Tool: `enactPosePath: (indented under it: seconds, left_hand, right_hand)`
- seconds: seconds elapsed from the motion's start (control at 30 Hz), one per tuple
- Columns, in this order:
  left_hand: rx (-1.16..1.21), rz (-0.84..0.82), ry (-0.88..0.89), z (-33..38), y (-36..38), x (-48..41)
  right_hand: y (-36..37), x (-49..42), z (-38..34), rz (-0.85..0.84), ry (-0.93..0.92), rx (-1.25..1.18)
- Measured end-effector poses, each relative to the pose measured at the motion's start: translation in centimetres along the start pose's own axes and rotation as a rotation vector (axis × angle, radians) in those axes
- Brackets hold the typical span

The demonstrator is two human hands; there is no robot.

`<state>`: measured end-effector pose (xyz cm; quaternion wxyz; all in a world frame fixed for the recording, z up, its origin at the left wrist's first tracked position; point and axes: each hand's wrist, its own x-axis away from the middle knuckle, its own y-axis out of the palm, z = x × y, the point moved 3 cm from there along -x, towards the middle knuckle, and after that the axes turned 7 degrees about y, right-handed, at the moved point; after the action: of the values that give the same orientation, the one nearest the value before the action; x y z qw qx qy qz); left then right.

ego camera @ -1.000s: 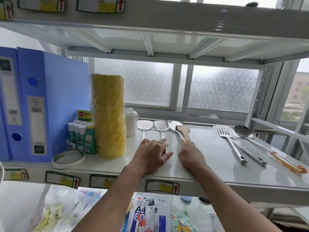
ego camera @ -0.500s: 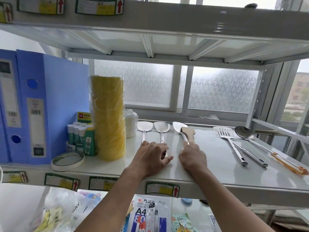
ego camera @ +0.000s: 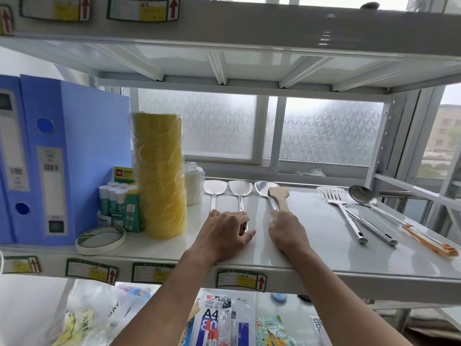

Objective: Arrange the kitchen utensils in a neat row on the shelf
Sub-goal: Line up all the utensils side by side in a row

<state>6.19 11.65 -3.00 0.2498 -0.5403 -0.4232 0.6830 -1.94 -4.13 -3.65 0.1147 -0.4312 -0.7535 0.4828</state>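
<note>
"A4" on paper pack (ego camera: 210, 318), red arrows on shelf labels (ego camera: 240, 279)

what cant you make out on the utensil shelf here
- Head view: handle ends of the two left spatulas, under the left hand.
- Handles of the steel spatula and wooden spatula, under the right hand; grip unclear.
- Shelf labels: print too small.

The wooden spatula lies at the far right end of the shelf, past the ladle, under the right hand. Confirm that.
Wrong on position. In the head view the wooden spatula lies mid-shelf beside the third steel spatula, well left of the ladle. The right hand does rest on its handle.
</note>
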Motion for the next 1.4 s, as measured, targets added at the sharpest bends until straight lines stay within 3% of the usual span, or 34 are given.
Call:
enactPosePath:
  seconds: [0.93, 1.1, 1.4]
  left_hand:
    - [0.022, 0.010, 0.010, -0.2, 0.3, -0.2]
    - [0.023, 0.023, 0.020, -0.2, 0.3, -0.1]
    - [0.025, 0.016, 0.014, -0.3, 0.3, -0.1]
  right_hand:
    - [-0.2, -0.3, -0.2, 0.012, 0.070, -0.118]
    - [-0.6, -0.6, 0.0, -0.064, 0.135, -0.199]
    - [-2.7, -1.2, 2.2, -0.141, 0.225, -0.132]
